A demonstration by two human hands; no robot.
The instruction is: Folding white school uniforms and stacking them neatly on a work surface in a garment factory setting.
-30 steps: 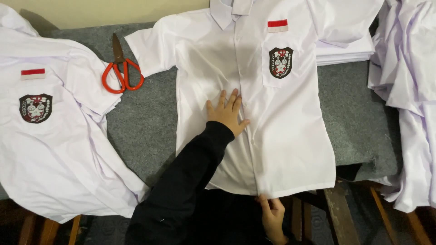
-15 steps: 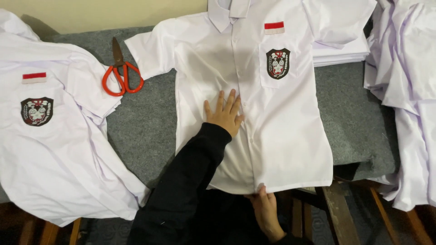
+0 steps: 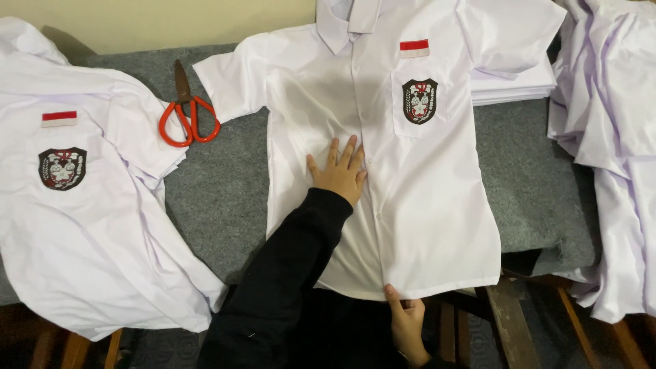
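Observation:
A white short-sleeved uniform shirt (image 3: 437, 205) lies face up and buttoned on the grey felt table top (image 3: 212, 198). It has a dark crest on the chest pocket and a red and white strip above it. My left hand (image 3: 337, 172), in a black sleeve, rests flat with fingers spread on the shirt's front, just left of the button line. My right hand (image 3: 406, 320) is at the table's near edge and pinches the bottom hem below the button line.
Orange-handled scissors (image 3: 188, 116) lie on the felt left of the shirt. A second white shirt (image 3: 82, 225) with the same crest is spread at the left. Folded white shirts (image 3: 512, 85) and a loose heap of white cloth (image 3: 615, 137) sit at the right. Wooden legs show below.
My right hand has shifted slightly along the hem and its thumb now lies on the hem's edge. My left hand stays flat in the same spot.

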